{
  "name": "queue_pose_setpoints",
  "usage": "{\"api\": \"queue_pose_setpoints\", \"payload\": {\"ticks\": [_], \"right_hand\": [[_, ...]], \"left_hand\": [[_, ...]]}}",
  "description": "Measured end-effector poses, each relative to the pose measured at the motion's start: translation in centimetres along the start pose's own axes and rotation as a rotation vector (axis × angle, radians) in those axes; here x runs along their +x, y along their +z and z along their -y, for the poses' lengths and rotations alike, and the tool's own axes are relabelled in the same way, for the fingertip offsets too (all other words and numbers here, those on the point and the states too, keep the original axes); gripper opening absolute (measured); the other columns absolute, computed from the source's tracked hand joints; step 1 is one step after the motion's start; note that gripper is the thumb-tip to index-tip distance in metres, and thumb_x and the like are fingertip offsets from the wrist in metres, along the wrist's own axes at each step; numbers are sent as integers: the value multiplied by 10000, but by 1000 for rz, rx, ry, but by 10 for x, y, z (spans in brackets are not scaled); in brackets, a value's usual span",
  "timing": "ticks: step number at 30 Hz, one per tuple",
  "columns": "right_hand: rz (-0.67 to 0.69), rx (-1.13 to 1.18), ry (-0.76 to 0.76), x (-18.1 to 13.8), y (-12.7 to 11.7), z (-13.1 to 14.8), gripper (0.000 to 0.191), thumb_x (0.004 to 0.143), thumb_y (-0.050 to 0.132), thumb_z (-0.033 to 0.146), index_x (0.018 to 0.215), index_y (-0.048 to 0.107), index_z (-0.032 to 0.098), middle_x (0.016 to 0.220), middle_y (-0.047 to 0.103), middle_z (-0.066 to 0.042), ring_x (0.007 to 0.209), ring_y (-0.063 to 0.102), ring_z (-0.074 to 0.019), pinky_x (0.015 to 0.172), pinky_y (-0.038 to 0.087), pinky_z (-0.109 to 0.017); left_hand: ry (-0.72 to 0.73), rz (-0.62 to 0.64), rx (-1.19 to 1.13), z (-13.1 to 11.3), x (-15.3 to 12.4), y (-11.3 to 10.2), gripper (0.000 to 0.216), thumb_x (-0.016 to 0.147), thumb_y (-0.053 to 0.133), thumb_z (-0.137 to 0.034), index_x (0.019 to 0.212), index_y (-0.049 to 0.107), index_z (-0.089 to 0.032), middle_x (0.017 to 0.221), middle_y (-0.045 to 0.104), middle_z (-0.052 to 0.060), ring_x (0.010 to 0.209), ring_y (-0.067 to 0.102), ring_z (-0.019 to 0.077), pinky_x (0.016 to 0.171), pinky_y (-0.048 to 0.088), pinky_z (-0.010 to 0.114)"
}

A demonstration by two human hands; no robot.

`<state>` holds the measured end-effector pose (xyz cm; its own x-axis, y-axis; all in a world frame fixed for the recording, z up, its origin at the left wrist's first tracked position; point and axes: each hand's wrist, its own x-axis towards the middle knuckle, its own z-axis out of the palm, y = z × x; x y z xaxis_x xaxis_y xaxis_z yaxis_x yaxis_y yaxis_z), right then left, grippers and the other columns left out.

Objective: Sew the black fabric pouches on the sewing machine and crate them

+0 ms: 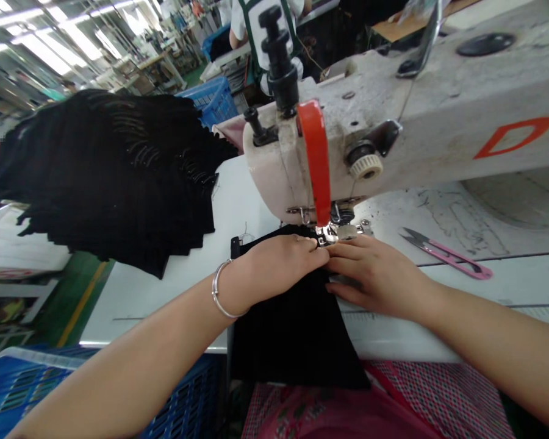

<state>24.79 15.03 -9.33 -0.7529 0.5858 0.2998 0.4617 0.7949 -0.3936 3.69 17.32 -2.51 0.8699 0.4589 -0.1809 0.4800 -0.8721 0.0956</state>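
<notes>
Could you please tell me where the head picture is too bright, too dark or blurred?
Head view: overhead panels glare white; head view: the cloth and pile lose most detail in black; head view: the background is soft, the machine clearer.

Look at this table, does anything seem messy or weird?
A bit: dark squiggles on the white worktop beyond the pink snips look odd against its plain surface. I can't tell whether they're marks or threads. Nothing looks spilled.

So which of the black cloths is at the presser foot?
The black piece beneath the left hand, its near end hanging over the table's front edge. The other black cloths lie stacked in the large pile to the left.
</notes>
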Motion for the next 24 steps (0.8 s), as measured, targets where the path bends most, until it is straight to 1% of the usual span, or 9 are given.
{"api": "queue_pose_setpoints", "payload": {"ticks": [3, 5, 8, 10, 13, 16, 19, 22, 24], "right_hand": [[-26, -13, -14, 1, 0, -2, 253, 890, 585, 327, 1085, 659, 185, 1136, 647, -85, 1030, 567, -261, 894, 466, -445], [-33, -2, -33, -1, 0, -3, 260, 888, 586, 314, 1101, 662, 186, 1164, 644, -83, 1077, 560, -263, 934, 460, -455], [-25, 39, -67, -8, 2, 4, 261, 891, 585, 310, 1106, 668, 187, 1172, 651, -79, 1198, 518, -271, 1023, 422, -481], [-19, 77, -62, -18, 5, 18, 239, 888, 588, 298, 1082, 676, 189, 1161, 659, -76, 1249, 490, -266, 1072, 391, -487], [-14, 144, -25, -41, 9, 51, 196, 885, 583, 260, 1042, 680, 196, 1150, 665, -63, 1255, 496, -243, 1129, 341, -470], [-14, 219, -1, -69, 13, 87, 224, 899, 562, 215, 1100, 662, 224, 1144, 677, -38, 1263, 496, -226, 1145, 322, -470], [-65, 352, 65, -94, 20, 111, 219, 912, 549, 194, 1097, 660, 234, 1046, 701, -30, 1127, 587, -208, 1028, 449, -427], [-143, 441, 374, -109, 29, 119, 180, 932, 516, 219, 1009, 678, 230, 950, 691, -48, 880, 642, -188, 774, 537, -353], [-112, 492, 599, -111, 35, 118, 193, 942, 512, 287, 1017, 684, 240, 941, 694, -51, 844, 648, -197, 750, 533, -355]], "left_hand": [[-84, -53, 3, -8, -10, 9, 262, 975, 392, -110, 1193, 534, -129, 1246, 617, 126, 1173, 587, 204, 1005, 474, 373], [-177, -88, -18, -29, -22, 17, 404, 994, 411, -268, 1356, 418, -89, 1427, 474, 191, 1347, 436, 262, 1097, 394, 438], [-276, -75, -113, -78, -43, 35, 1109, 744, 566, -740, 1500, 154, -41, 1558, 168, 275, 1451, 172, 386, 1140, 298, 553], [-322, -80, -112, -109, -55, 50, 1239, 657, 669, -725, 1515, 94, -41, 1572, 80, 273, 1457, 81, 410, 1155, 244, 586], [-386, -118, -104, -132, -67, 68, 1003, 793, 699, -432, 1523, 113, -70, 1585, 107, 223, 1468, 73, 370, 1178, 218, 568], [-370, -209, -252, -129, -75, 75, 723, 881, 528, -168, 1519, 190, -146, 1585, 209, 142, 1473, 148, 301, 1177, 242, 567], [-352, -335, -375, -120, -81, 75, 615, 894, 424, -91, 1488, 288, -175, 1544, 329, 111, 1452, 243, 259, 1167, 271, 575], [-302, -403, -308, -119, -81, 74, 526, 891, 463, -84, 1411, 424, -150, 1480, 422, 139, 1409, 326, 273, 1147, 309, 575], [-281, -452, -230, -124, -80, 76, 466, 873, 520, -74, 1333, 516, -149, 1392, 510, 144, 1330, 424, 274, 1104, 382, 536]]}}
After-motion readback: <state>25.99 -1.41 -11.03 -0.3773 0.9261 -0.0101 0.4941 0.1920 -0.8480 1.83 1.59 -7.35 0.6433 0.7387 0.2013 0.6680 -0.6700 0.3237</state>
